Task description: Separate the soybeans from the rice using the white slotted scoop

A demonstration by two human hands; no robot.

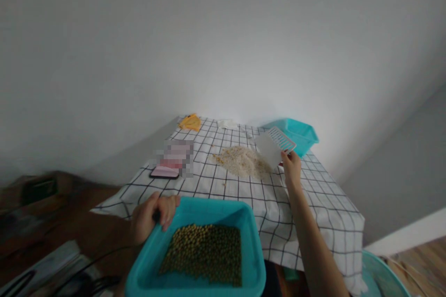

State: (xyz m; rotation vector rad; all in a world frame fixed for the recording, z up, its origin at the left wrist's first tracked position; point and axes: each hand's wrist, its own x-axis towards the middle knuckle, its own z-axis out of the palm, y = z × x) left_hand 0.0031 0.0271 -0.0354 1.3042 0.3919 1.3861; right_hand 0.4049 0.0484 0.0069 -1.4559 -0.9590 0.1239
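My left hand is closed on the far left corner of a teal basin close in front of me, with a layer of green-yellow beans inside. My right hand reaches out over the table and grips a white slotted scoop by its lower edge. The scoop hangs just right of a pile of pale grains lying on the checked tablecloth.
A second teal basin stands at the table's far right corner. A phone with a blurred pink thing lies at the left, a yellow cloth and a white scrap at the back. Another teal tub sits low right. Dark clutter lies left.
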